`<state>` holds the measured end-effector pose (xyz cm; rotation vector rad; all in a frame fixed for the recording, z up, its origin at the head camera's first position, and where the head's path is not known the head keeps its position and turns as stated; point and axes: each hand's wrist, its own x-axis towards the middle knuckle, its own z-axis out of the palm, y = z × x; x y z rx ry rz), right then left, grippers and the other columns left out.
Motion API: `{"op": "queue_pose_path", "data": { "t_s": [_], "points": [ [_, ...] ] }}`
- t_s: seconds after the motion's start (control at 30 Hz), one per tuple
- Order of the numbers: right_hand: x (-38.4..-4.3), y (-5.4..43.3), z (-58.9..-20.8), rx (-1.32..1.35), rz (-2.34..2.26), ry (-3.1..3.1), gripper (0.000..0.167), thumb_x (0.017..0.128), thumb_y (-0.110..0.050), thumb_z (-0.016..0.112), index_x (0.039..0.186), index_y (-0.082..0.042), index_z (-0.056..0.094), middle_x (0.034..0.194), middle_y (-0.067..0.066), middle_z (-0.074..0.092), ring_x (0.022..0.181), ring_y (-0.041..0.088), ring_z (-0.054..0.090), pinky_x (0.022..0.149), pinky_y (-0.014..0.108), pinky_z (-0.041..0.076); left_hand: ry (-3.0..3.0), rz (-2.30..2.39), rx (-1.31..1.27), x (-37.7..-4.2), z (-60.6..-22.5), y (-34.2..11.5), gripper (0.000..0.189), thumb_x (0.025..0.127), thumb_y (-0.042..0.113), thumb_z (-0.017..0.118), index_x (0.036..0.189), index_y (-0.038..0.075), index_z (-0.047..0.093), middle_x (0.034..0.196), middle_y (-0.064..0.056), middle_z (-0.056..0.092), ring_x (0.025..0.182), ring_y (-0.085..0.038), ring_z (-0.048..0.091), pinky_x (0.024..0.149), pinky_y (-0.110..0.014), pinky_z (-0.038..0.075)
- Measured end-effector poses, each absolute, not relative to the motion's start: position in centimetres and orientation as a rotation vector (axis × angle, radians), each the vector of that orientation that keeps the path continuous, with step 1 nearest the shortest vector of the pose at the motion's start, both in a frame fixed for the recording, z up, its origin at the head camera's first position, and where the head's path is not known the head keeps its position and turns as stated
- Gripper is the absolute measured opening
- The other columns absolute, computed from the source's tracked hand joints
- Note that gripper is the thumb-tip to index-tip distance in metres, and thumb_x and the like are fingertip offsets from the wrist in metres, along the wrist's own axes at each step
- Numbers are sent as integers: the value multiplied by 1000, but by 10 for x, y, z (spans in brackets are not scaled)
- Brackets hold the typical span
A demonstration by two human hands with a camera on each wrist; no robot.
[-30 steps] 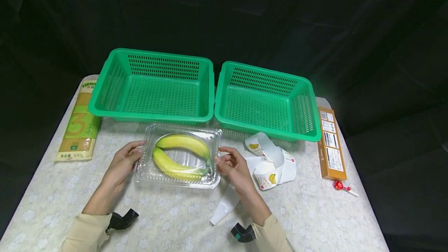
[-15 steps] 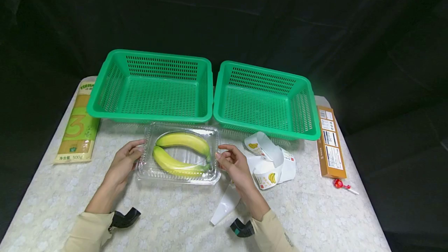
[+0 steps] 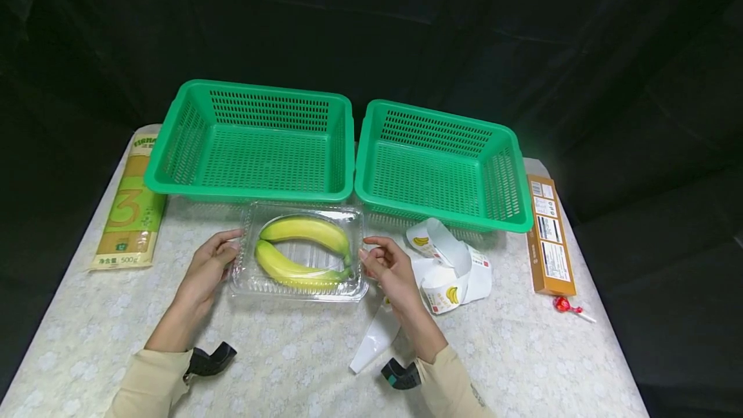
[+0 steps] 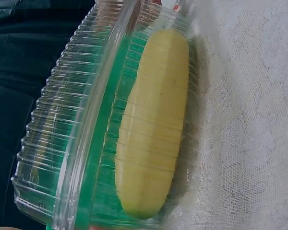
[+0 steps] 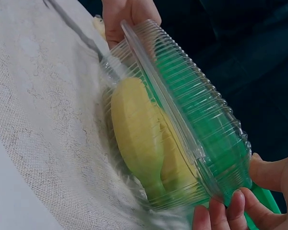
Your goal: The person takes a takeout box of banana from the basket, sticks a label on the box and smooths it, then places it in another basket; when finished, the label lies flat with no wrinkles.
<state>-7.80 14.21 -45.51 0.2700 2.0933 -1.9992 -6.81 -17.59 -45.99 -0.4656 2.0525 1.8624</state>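
A clear plastic clamshell box [image 3: 246, 282] with a ribbed lid sits shut in front of the baskets. Through the lid I see two bananas, a far banana [image 3: 304, 227] and a near banana [image 3: 290, 272], curved toward each other. My left hand [image 3: 203, 269] holds the box by its left side, thumb on top. At the opposite side my right hand [image 3: 397, 269] pinches the edge between thumb and fingers. The right wrist view shows its fingertips [image 5: 236, 203] along the box's seam. In the left wrist view the ribbed wall [image 4: 77, 115] stands close over the cloth.
Two green baskets, left [image 3: 249, 197] and right [image 3: 441, 217], stand behind the box. A noodle packet [image 3: 129, 211] lies at left. Right of my right hand is a curled white strip [image 3: 478, 273] with banana prints. Farther right are an orange carton [image 3: 548, 237] and a red lollipop [image 3: 562, 304].
The clamshell box has shifted slightly away from me and a little right, both hands moving with it. The near edge sits farther back than before. Both hands keep their hold.
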Motion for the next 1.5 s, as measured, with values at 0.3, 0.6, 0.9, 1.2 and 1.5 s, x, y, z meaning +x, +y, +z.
{"op": "queue_pose_path", "data": {
  "t_s": [0.3,0.6,0.9,1.2,1.5],
  "points": [
    [-80,143,-456,290,-1990,2106,33,95,-5,66,126,1,60,83,-6,54,70,4,53,67,19,51,2046,1889,-484,-71,-461,-173,45,108,16,41,152,6,38,90,17,49,71,0,42,61,-19,36],
    [-80,144,-454,296,-1979,2156,29,95,-8,67,123,-1,63,83,-7,55,73,5,53,68,18,48,2021,1904,-491,-72,-463,-173,46,108,18,41,153,8,37,92,18,48,76,0,44,65,-19,37],
    [-78,148,-452,294,-1918,2266,25,94,-14,70,116,-3,68,88,-7,59,84,8,54,75,18,46,1912,1996,-494,-68,-464,-177,40,107,19,45,147,14,44,87,20,53,77,2,47,63,-16,40],
    [-71,159,-452,294,-1878,2325,25,95,-19,70,115,-4,69,97,-1,63,90,9,57,78,19,47,1846,2074,-531,-65,-462,-178,22,107,22,48,126,29,57,83,20,55,76,3,51,62,-14,41],
    [-61,175,-449,244,-1729,2377,26,96,-18,69,119,-7,70,111,9,70,98,12,61,86,24,48,1846,2061,-537,-64,-464,-178,26,107,23,49,132,25,55,84,20,55,78,3,51,63,-14,41]
  ]
}}
